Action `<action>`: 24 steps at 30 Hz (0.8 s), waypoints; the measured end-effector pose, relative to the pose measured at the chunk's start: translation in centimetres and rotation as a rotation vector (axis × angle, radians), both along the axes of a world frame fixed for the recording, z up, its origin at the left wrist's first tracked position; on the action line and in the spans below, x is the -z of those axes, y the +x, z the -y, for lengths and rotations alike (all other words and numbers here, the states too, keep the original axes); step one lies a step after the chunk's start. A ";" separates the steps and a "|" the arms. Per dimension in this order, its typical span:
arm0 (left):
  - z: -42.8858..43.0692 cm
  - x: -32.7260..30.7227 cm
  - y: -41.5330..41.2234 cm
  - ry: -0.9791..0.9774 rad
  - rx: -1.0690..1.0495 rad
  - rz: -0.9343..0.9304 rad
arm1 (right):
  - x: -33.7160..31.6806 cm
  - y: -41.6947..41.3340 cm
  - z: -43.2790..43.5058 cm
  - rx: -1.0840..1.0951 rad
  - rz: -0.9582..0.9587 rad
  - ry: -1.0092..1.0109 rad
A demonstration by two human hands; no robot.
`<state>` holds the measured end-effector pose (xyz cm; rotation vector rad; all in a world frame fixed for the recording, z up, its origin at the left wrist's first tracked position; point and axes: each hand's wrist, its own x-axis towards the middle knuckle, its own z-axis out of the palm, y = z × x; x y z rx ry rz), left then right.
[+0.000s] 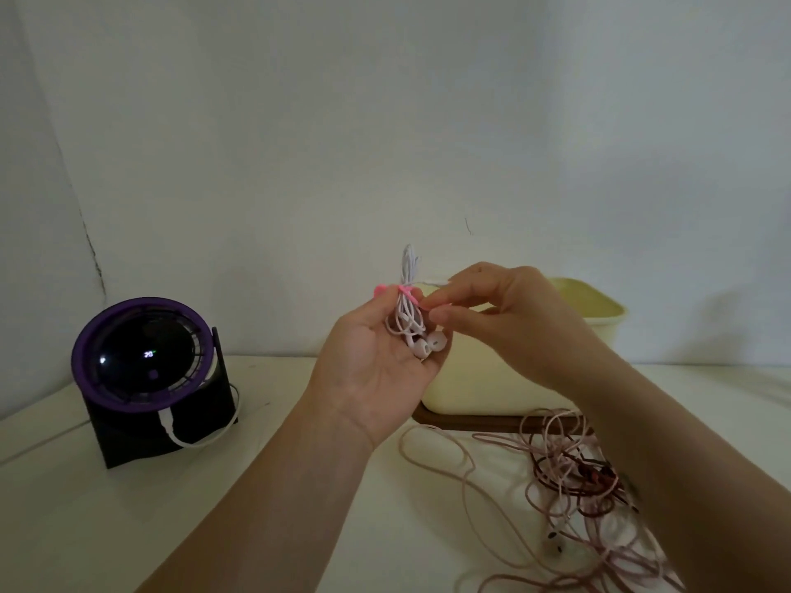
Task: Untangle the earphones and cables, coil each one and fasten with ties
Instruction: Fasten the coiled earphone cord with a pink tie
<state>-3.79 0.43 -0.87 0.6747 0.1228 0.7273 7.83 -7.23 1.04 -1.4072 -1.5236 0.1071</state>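
Note:
My left hand (pixel 376 361) holds a coiled pair of white earphones (pixel 411 318) upright in its palm, the two earbuds hanging at the bottom. A pink tie (pixel 404 291) wraps around the coil near its top. My right hand (pixel 505 318) pinches the tie's end at the right side of the coil with thumb and forefinger. On the table at the lower right lies a tangle of pale pink and dark red cables (pixel 573 481), with loose loops spreading toward the front edge.
A cream plastic tub (pixel 492 387) stands on a dark wooden tray (pixel 466 421) behind my hands. A purple-rimmed black desk fan (pixel 145 365) with a white cord sits at the left. A pale wall lies behind the white table (pixel 128 528).

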 end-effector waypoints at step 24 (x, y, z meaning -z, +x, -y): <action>-1.3 0.6 -1.6 0.259 0.304 -0.088 | -0.4 1.7 0.8 -0.346 -0.265 -0.081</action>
